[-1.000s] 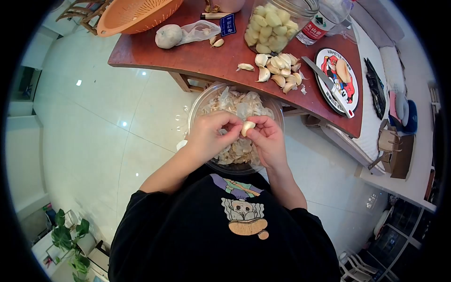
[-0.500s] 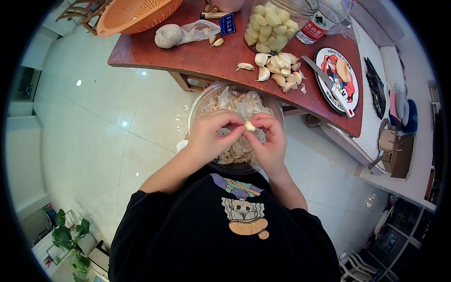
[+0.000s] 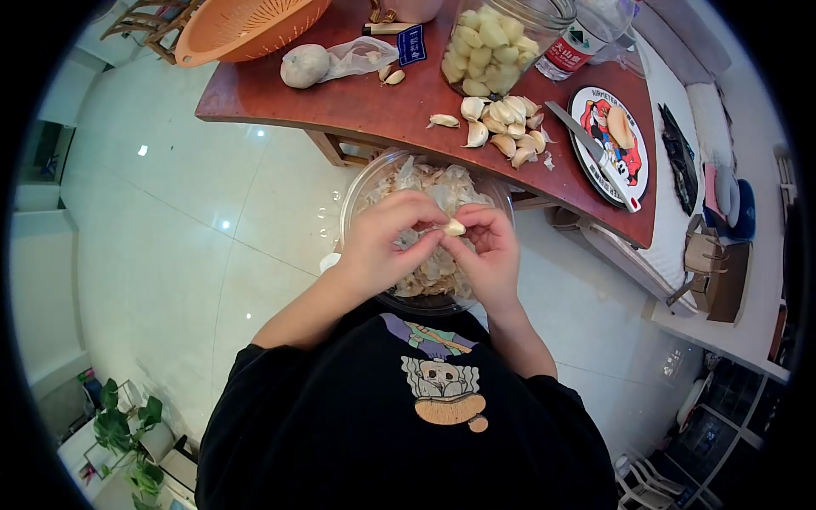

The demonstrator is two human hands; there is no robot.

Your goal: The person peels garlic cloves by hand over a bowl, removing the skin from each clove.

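A pale garlic clove [image 3: 455, 228] is pinched between the fingertips of both hands. My left hand [image 3: 382, 238] has thumb and fingers closed at the clove's left side, and my right hand [image 3: 490, 255] grips it from the right. Both hands hover over a clear bowl [image 3: 347, 208] heaped with papery garlic skins [image 3: 438, 183]. Just beyond, on the table, lies a pile of unpeeled garlic cloves [image 3: 507, 127]. Behind that pile stands a glass jar [image 3: 561, 12] filled with peeled cloves [image 3: 489, 51].
On the red-brown table [image 3: 263, 98] are an orange colander [image 3: 255, 30], a garlic bulb [image 3: 304, 65] with a plastic bag, and a labelled bottle [image 3: 571, 51]. A knife [image 3: 586, 143] lies across a printed plate [image 3: 639, 166] at the right. Tiled floor [image 3: 170, 246] spreads left.
The clove has turned slightly and shows more to the right between the fingertips. My left fingers have lifted a little; the bowl and the things on the table stay put.
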